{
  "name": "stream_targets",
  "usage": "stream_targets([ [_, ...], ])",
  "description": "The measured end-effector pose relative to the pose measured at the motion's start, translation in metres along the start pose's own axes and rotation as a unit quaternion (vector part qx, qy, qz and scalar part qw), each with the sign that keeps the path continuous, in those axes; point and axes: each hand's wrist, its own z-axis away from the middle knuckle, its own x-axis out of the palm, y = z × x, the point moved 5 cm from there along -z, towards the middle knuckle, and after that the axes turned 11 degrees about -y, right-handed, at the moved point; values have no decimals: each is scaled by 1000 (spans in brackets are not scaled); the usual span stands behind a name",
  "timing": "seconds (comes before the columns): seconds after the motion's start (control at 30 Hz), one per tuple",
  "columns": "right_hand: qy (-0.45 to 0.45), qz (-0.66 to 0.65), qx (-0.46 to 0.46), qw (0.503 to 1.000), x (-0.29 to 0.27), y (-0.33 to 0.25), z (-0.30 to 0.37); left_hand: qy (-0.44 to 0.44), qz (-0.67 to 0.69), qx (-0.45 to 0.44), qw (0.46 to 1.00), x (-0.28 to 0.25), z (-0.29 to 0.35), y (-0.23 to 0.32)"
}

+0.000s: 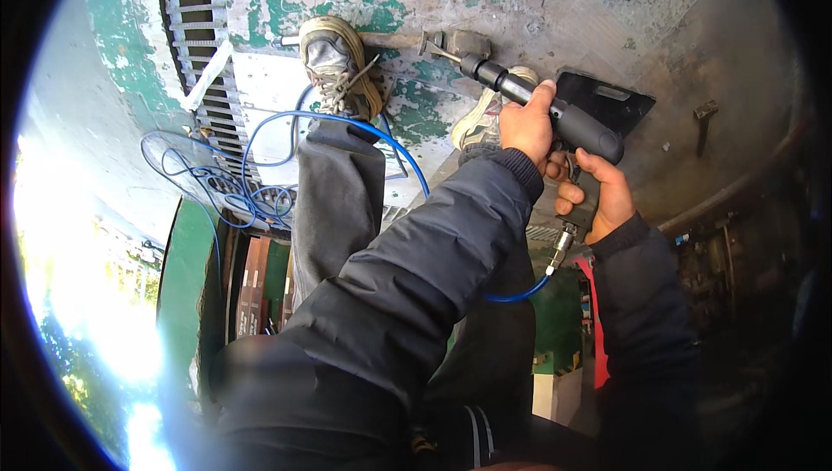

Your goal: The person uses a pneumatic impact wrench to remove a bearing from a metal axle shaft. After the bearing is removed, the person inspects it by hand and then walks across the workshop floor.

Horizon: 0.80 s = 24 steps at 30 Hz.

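A black pistol-grip air hammer (563, 116) slants across both my hands, its thin metal bit (445, 53) pointing to the upper left. My left hand (529, 129) is wrapped round its barrel. Lower down, my right hand (609, 189) is closed on the pistol grip, where a metal coupling (562, 248) joins a blue air hose (516, 298). The bit's end lies by the head of a long-handled hammer (471, 44) on the floor; whether they touch I cannot tell. My left shoe (334, 64) rests over the hammer's handle (394, 40); my right shoe (478, 123) is partly hidden behind the tool.
A slotted metal drain grate (195, 16) runs along the left, with loops of blue hose (204, 178) lying over it. A black tray-like piece (602, 107) lies right of the tool, and a small hammer-shaped tool (704, 124) farther right. The floor's green paint is worn.
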Motion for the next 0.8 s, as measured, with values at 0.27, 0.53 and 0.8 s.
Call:
stream_targets([
  [0.27, 32, -5, -3, 999, -1, 2, -3, -3, -3, 28, 1000, 1, -2, 1],
  [0.53, -16, 4, -14, 1000, 15, 12, -44, 15, -31, 26, 999, -23, -4, 44],
  [0.8, -73, -20, -124, 989, -8, 19, 53, -114, -39, -9, 993, 58, 67, 20],
])
